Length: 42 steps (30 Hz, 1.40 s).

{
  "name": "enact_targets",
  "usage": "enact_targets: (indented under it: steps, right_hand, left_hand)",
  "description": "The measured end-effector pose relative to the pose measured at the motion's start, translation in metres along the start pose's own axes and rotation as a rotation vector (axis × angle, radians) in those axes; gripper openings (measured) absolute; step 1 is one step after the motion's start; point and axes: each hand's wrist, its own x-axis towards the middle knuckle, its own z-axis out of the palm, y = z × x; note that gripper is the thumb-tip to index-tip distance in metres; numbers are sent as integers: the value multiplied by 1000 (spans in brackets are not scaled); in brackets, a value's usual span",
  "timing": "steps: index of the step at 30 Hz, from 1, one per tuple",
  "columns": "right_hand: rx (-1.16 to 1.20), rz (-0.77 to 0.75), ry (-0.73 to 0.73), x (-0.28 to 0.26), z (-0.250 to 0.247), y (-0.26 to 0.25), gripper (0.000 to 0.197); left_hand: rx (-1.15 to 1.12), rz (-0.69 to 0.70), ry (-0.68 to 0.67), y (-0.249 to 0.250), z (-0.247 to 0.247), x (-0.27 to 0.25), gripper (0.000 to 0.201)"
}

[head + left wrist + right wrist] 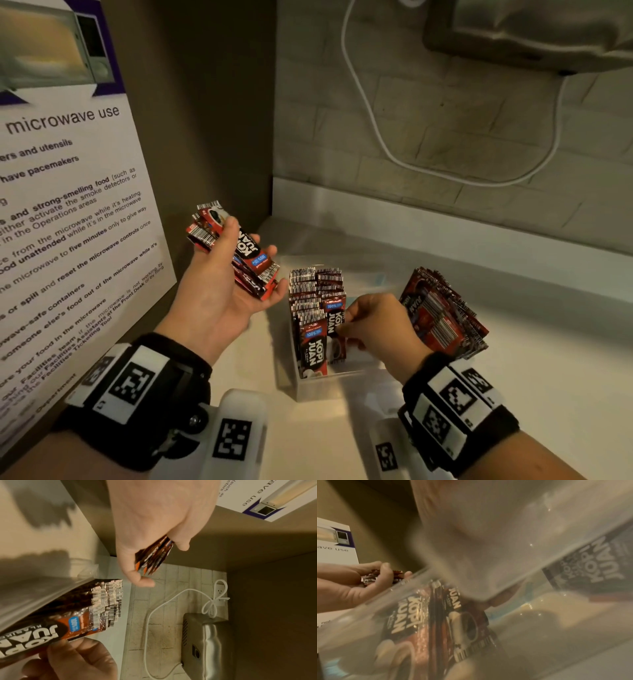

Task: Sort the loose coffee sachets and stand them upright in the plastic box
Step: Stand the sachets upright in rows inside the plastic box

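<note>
1. Clear plastic box point(329, 385) sits on the white table point(534, 383); its left side is packed with red-black "Kopi Juan" sachets point(313, 308) standing on end, long axis vertical, barcode edges up.
2. Right hand point(378, 329) is inside the box, fingers pinching one sachet point(337, 325) upright.
3. Left hand point(219, 284) hovers palm-up left of the box, thumb clamping a fanned bundle point(239, 250) lying slantwise.
4. Loose pile point(442, 315) leans right of the box.
5. Behind: microwave poster point(65, 212), white cable point(376, 130) on brick wall.

left hand point(154, 527) grips sachets point(152, 558) | boxed sachets point(106, 599) upright
</note>
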Motion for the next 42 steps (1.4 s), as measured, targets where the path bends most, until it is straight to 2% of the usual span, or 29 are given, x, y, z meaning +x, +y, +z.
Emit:
enact_targets:
  steps: [4,9,14,17,21,24,28,30,33,38,40,42]
  right_hand:
    - [17,3,-23,0,1,-1,15]
    - [54,-9,-35,-2,-1,1,15]
    - [93,8,-39,-2,-5,3,14]
    - [112,-11,47,-3,-11,0,17]
    - [328,-181,218,-14,-24,-24,8]
    - [512,-257,120,-28,-32,-52,6]
    - [618,-332,-5,-37,-35,-70,34]
    - [568,-360,35,-37,-35,-71,32]
    - [561,-360,121,-31,-35,-63,17]
    - [562,-310,198,-28,-41,-54,14]
    - [614,-293,254,-26,-43,-51,14]
    - [763,-275,284,-24,-45,-48,18]
  left_hand:
    - [-30,-72,-22,-1,0,0,46]
    - [35,-150,-22,-4,2,0,15]
    - [31,-161,-60,-1,1,-5,23]
    - [134,-124,-137,5,3,-11,23]
    - [235,-58,-207,6,15,-18,16]
    - [280,-40,-253,-1,21,-22,24]
    - [455,-79,-348,-11,23,-26,40]
    - [494,-114,-374,-13,23,-28,40]
    - [481,-134,-397,-14,22,-28,36]
    - [454,-143,-388,-15,18,-27,45]
    - [416,-110,-360,-16,18,-26,43]
    - [371,-56,-323,-17,18,-24,39]
